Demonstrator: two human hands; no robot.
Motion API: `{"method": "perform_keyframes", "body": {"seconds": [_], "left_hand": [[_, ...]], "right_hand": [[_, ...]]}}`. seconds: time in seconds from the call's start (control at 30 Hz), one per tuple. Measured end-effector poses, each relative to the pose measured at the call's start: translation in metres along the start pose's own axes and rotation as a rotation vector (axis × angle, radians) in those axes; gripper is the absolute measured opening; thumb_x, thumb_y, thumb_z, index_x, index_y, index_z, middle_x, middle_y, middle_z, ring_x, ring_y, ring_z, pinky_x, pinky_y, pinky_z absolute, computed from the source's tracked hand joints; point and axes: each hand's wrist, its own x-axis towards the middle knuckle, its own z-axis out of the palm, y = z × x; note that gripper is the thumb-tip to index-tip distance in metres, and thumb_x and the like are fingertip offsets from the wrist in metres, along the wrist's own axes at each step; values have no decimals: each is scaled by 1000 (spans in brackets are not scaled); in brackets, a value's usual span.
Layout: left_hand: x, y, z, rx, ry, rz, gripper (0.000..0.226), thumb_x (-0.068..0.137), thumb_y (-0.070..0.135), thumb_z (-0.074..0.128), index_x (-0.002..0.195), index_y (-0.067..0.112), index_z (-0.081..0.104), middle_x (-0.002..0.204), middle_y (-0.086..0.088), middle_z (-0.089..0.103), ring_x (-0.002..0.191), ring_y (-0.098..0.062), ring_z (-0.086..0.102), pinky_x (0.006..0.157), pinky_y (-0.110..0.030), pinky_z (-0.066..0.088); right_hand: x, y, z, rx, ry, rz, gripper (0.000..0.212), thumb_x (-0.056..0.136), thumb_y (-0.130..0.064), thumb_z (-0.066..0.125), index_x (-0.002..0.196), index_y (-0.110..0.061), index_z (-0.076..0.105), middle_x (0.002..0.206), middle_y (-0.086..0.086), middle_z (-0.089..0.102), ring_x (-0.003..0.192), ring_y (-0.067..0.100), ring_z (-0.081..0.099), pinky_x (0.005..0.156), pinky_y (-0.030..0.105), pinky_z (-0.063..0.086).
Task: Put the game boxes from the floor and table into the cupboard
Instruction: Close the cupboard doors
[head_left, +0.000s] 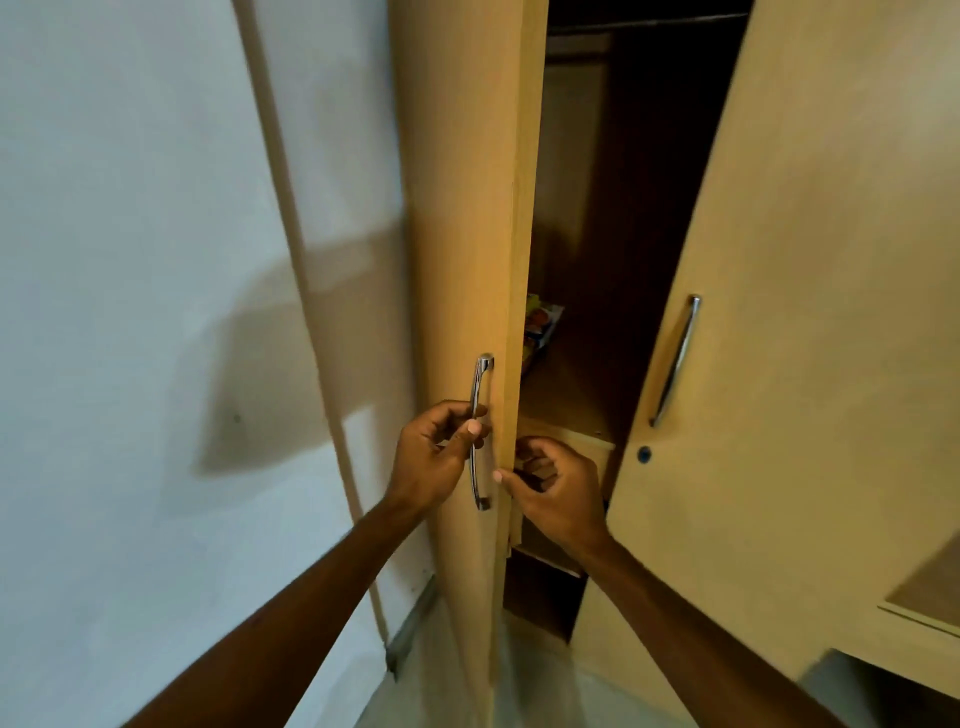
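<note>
The cupboard's left door (462, 208) stands partly ajar, leaving a dark gap. My left hand (431, 457) grips its chrome handle (480, 384), fingers curled round the bar. My right hand (561, 493) holds the same door's free edge, thumb on the front and fingers curled behind it. Inside, a colourful game box (543, 325) lies on a wooden shelf (566, 400), mostly hidden by the door. Neither hand holds a box.
The right cupboard door (805, 260) with its own chrome handle (675, 358) and a keyhole is swung outward. A white wall (130, 260) is close on the left. Pale floor (519, 686) shows below, and a board corner (930, 587) juts in at lower right.
</note>
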Motion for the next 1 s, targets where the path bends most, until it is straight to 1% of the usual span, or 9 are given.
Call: {"method": "perform_keyframes", "body": {"seconds": [0.1,0.17,0.3,0.37,0.5,0.67,0.8,0.87,1.0], "left_hand": [[15,-6,22,9,-55,7,20,93,5,61,103,19,70,96,-7,72,86,-22,70,70,-28,58],[26,-13,39,37,-86,16,15,92,8,62,103,15,71,94,-5,72,87,-21,69,72,-35,60],[49,-28,74,57,-116,4,11,92,13,63,100,12,71,92,-5,72,86,-24,68,74,-48,59],[59,-31,91,46,-120,-14,11,92,14,63,100,12,71,92,-5,72,87,-23,68,75,-48,59],[83,-36,128,-4,-137,-51,10,91,11,63,97,14,71,91,1,72,88,-17,68,78,-39,57],[117,-45,171,-20,-128,-83,11,92,8,63,98,10,72,86,6,70,78,4,65,73,-13,51],[141,-56,195,-13,-120,-93,13,92,8,63,101,12,71,91,5,72,83,3,66,75,-12,51],[151,-60,205,5,-107,-91,14,92,7,63,102,13,70,92,6,71,82,3,66,74,-9,50],[169,-72,220,28,-77,-97,17,92,7,63,106,11,70,94,3,72,87,-8,67,76,-11,51]], "right_hand": [[2,5,-21,-161,127,-55,34,74,-43,78,103,-28,69,91,-23,65,79,-13,59,66,1,43],[5,12,-34,-280,201,-38,37,75,-46,76,106,-26,69,94,-18,67,79,-9,56,65,1,37],[21,35,-53,-448,331,-3,51,75,-56,69,115,-26,65,107,-7,70,96,13,65,75,28,54],[32,46,-63,-511,369,-36,56,75,-56,68,120,-24,62,113,-4,68,105,17,63,81,34,55],[59,66,-85,-662,441,-8,73,76,-63,61,135,-22,49,139,4,52,129,24,46,98,42,47],[97,85,-108,-739,530,92,92,71,-68,60,145,-17,36,158,14,20,146,33,17,113,50,30],[128,99,-119,-802,544,106,105,73,-70,57,152,-12,19,160,20,11,149,37,6,117,53,17],[141,106,-124,-874,534,84,105,77,-68,54,154,-10,12,160,22,7,149,39,3,118,56,14],[164,117,-133,-982,509,14,101,81,-63,53,154,-9,9,160,22,3,148,42,2,117,61,12]]}}
